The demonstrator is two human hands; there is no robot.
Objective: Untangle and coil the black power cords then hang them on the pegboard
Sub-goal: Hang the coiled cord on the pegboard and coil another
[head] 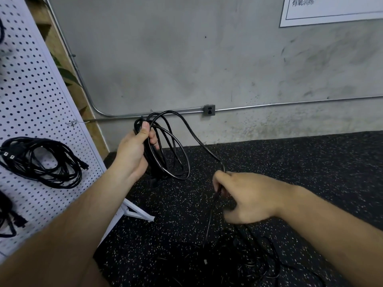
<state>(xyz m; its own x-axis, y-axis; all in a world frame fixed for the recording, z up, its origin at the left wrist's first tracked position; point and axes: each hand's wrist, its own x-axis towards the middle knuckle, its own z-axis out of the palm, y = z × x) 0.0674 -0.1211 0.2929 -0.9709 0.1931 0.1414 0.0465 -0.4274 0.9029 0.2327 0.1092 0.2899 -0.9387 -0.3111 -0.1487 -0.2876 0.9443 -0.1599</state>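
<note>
Pictured, far left: white pegboard [41,90] on its stand, bearing a finished coil [41,162] of black cord, with more dark cords [10,216] lower down at the board's edge. Just right of the board: left hand [132,150], raised, fingers and thumb curled round the top of a half-made coil [165,148], several loops hanging below the fist. Leading off that coil's top, a loose run of cord [199,139], arching rightward and down into the right hand [248,195], pinched there between thumb and curled fingers, then dropping to the tangled pile [238,262] on the speckled black floor mat [310,162], lower right. Behind, on the grey concrete wall [186,59]: outlet box [209,110] along a metal conduit [290,102].

Judged to be mid-coil, with a good deal of cord left in the pile. For a clean next loop:
- Slide the right-hand pinch down the cord rather than yanking, feeling for knots before bringing the strand up to the fist.
- Roll the strand slightly between thumb and finger to let the twist out.
- Match the new loop to the size of those hanging, and lay it beside, not across, the turns in the fist.
- Ease off at any snag from the pile and shake it free low down instead of pulling tight.
- Hold the left grip firm at one spot, to stop loops from slipping or fanning.
- Leave a short tail for wrapping before hanging beside the finished coil.
</note>
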